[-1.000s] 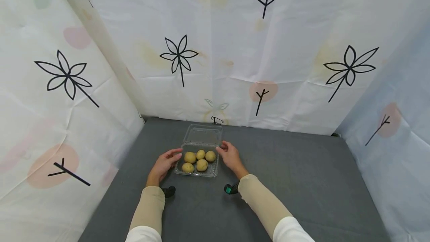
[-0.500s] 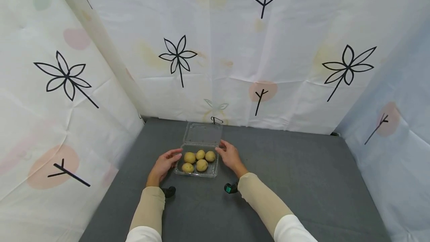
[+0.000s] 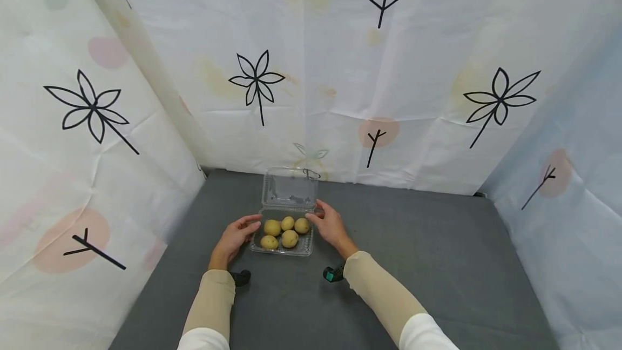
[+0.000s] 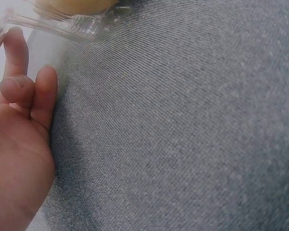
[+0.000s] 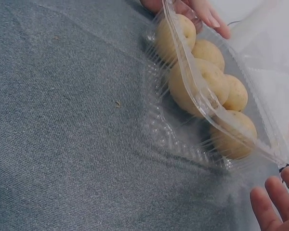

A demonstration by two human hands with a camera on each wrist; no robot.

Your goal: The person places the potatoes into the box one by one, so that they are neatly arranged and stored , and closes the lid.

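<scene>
A clear plastic clamshell container (image 3: 282, 252) sits on the table with several yellow potatoes (image 3: 289, 239) in its base. Its hinged lid (image 3: 290, 185) stands raised at the far side, tilted back. My left hand (image 3: 232, 240) holds the base's left rim with thumb and finger; the left wrist view shows fingertips at the plastic edge, the other fingers loosely bent. On the opposite side my right hand (image 3: 332, 227) has thumb and index finger around the lid's edge near the hinge. The exact contact there is partly hidden in the right wrist view.
A grey cloth-covered table (image 3: 418, 263) spreads around the container. White printed curtains (image 3: 340, 85) enclose the back and both sides. A dark wrist camera (image 3: 333, 274) juts inward from my right wrist, and another (image 3: 241, 277) from my left.
The lid has swung up from lying flat behind the base to a more upright tilt. My right hand has shifted slightly left; my left hand stays at the rim. The potatoes lie as before.
</scene>
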